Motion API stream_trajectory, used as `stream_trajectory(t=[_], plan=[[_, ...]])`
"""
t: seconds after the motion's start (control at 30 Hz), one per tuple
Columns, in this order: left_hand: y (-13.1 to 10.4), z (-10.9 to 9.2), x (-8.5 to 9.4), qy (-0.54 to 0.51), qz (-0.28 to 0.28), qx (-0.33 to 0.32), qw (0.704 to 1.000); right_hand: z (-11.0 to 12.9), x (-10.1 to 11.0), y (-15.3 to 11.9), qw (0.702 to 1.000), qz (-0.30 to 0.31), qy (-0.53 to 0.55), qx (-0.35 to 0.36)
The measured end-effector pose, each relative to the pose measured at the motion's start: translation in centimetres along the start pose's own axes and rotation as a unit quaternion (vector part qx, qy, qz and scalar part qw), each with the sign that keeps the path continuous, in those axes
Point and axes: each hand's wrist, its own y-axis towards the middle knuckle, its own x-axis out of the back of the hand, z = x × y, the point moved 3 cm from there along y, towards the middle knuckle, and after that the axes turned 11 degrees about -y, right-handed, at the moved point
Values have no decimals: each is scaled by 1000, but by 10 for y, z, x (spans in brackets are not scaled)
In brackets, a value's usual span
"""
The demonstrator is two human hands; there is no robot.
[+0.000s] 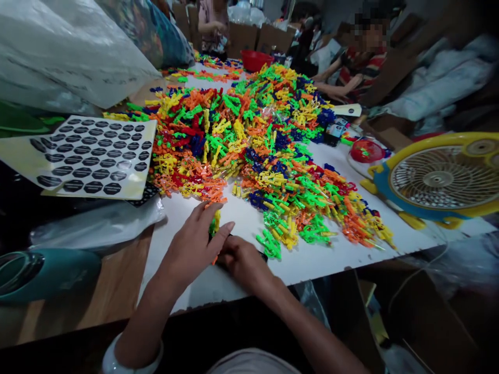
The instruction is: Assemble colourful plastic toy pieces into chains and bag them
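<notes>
Near the front edge of the white tabletop [241,218], my two hands meet. My left hand [193,236] curls over some small bright plastic toy pieces [214,222]; yellow and green show between thumb and fingers, with a bit of orange below. Against its thumb, my right hand [247,262] has its fingers bent inward. Something dark lies under the right hand, but what those fingers hold is hidden. Just beyond both hands spreads a large heap of small plastic toys [234,130] in green, orange, yellow, red and blue, some apparently in clear wrapping.
Left are a sticker sheet [101,156] with dark octagonal labels, a clear plastic bag [101,223] and a teal cup [50,275]. A yellow-and-blue fan [440,179] stands right, near a dark bottle [336,131]. A red basin [256,61] and co-workers [360,72] are farther back.
</notes>
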Motion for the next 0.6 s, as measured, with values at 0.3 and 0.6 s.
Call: stream_trajectory(t=[0.3, 0.6], plan=[[6, 0, 6, 36, -17, -58, 997, -85, 97, -15, 910, 17, -351, -219], [11, 10, -5, 75, -29, -78, 994, -81, 107, -18, 922, 53, -329, -197]])
